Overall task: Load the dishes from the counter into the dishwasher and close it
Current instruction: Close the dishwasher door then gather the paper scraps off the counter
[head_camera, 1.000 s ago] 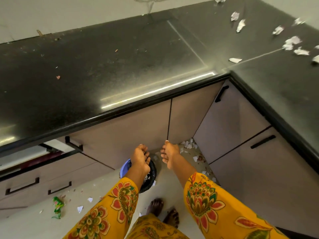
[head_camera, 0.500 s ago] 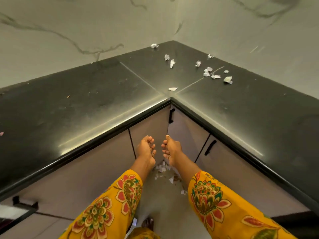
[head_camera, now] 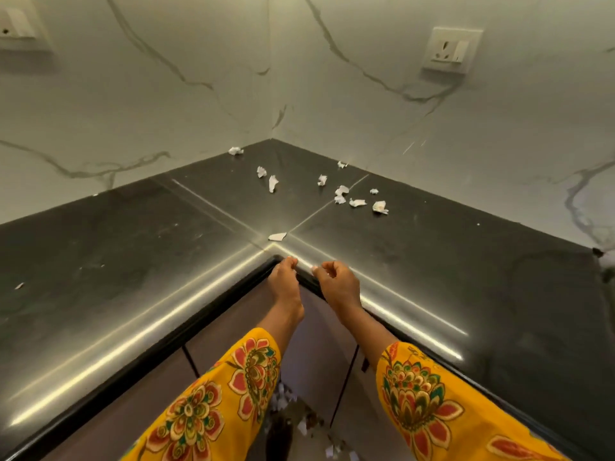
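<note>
while both hands hover at the tabletop (head_camera: 133, 261) corner, left grip (head_camera: 284, 281) hangs relaxed; right grip (head_camera: 337, 282) curls empty, paper scraps (head_camera: 357, 202) beyond.

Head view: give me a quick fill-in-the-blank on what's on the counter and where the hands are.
1. The counter is ___ in colour.
2. Scattered on it near the corner are scraps of crumpled ___.
3. Both the left hand and right hand are at the counter's inner ___.
4. On the right wall sits a white ___.

Missing words: black; paper; corner; socket
</note>
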A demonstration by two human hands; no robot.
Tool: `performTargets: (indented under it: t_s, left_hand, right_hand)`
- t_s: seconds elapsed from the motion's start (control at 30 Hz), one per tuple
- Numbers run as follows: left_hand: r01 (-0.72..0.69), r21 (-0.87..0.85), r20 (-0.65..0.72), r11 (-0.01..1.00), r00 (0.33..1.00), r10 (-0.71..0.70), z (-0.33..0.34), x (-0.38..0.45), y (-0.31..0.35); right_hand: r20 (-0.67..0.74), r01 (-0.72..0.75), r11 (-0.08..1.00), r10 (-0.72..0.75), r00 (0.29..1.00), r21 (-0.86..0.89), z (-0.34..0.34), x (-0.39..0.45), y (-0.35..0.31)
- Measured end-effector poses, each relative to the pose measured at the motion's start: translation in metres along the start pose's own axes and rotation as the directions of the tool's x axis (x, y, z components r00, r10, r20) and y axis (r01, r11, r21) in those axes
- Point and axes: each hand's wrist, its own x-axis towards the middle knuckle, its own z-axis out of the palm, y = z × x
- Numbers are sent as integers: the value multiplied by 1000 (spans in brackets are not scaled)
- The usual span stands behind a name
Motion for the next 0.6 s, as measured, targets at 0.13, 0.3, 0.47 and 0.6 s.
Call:
performTargets:
  t_s: [0.13, 0.3, 0.47, 0.6]
  left_hand:
    - [-166, 313, -5, 935, 984, 177, 30, 51, 13]
    - [-161, 748, 47, 644, 981, 190, 55, 134, 22]
    - [-55, 891, 6, 451, 994, 109, 85, 188, 24]
    - [-75, 932, 37, 354, 993, 112, 105, 218, 21]
  right_hand:
    - [-44, -6, 985, -2, 999, -175, 4, 61, 5]
    - [-111, -104, 888, 60, 992, -448, 10, 130, 5]
    - [-212, -278, 814, 194, 958, -510, 7, 187, 9]
    - [-251, -355, 780, 258, 933, -515, -1, 220, 15]
